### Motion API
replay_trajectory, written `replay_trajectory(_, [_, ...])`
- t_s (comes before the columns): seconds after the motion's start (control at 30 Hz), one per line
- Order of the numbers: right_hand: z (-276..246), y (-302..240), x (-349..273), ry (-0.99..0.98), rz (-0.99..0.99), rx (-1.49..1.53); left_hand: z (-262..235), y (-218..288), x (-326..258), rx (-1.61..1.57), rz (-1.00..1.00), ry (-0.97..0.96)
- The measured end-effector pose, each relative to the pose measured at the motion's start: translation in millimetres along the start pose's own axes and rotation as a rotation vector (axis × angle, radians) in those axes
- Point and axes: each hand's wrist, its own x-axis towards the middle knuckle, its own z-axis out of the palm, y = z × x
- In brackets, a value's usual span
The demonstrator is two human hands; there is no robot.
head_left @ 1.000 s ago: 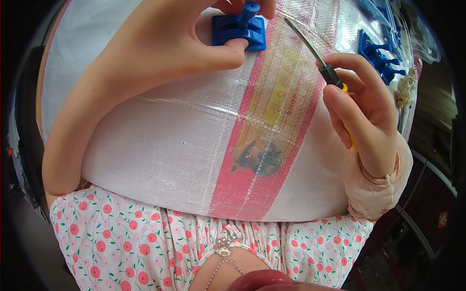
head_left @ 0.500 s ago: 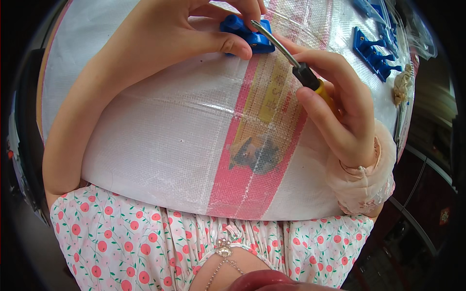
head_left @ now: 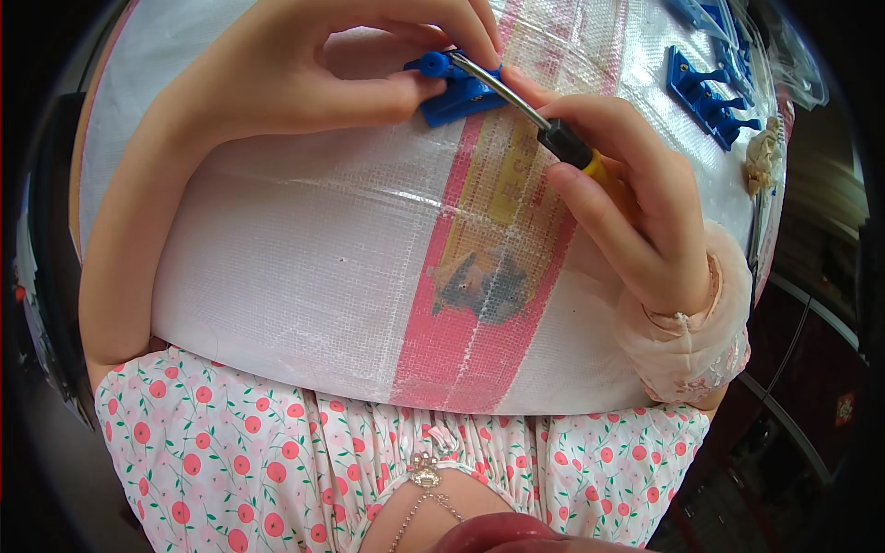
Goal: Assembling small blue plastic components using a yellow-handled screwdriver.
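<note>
At the far middle of the table, a blue plastic part with a round peg and a flat base is gripped between the thumb and fingers of my left hand. My right hand is closed round the yellow and black handle of a screwdriver. Its metal shaft slants to the far left, and the tip touches or lies just over the blue part beside the peg. Fingers of my right hand reach toward the part's right end; whether they touch it cannot be made out.
A white woven sheet with a pink and yellow stripe covers the rounded table. At the far right lie a blue hook rack, more blue pieces and clear plastic bags. A crumpled tan scrap sits by the right edge.
The blue part has turned and shifted slightly left and nearer in my left hand. The screwdriver has moved a little left with my right hand, its tip now by the peg.
</note>
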Motion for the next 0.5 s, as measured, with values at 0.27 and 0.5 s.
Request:
replay_trajectory(0.27, [-2.3, -1.6, -1.2, 0.058, 0.196, 0.195, -1.2, 1.5, 2.9, 0.043, -0.085, -0.027])
replay_trajectory(0.5, [-10.3, 6.5, -0.4, 0.22, 0.234, 0.486, -0.1, 7.8, 4.7, -0.002, -0.265, -0.086])
